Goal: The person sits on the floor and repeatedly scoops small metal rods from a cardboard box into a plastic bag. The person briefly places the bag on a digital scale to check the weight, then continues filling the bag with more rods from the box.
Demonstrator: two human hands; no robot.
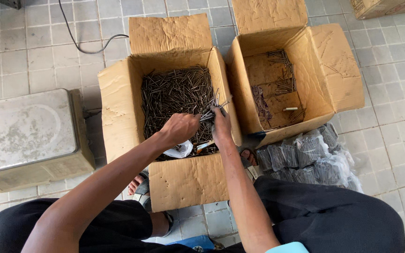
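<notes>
**Hands Closed on a Bundle of Nails Over the Box**

Both hands are held together above the near box. A bundle of nails point(210, 112) is gripped in the right hand point(221, 126), whose fingers are wrapped around it, points fanned upward. The left hand point(180, 129) is curled closed, its fingertips brought against the same bundle. Beneath the hands, a white plastic bag point(179, 150) is seen at the near end of the open cardboard box point(183, 180), which is filled with loose dark nails point(174, 93). To the right, filled clear bags of nails point(305, 157) are piled on the tiled floor. Further off, a second cardboard box point(338, 70) is tilted open, with only a few nails scattered inside. At the left, a worn metal scale point(24, 136) is set on the floor.
</notes>
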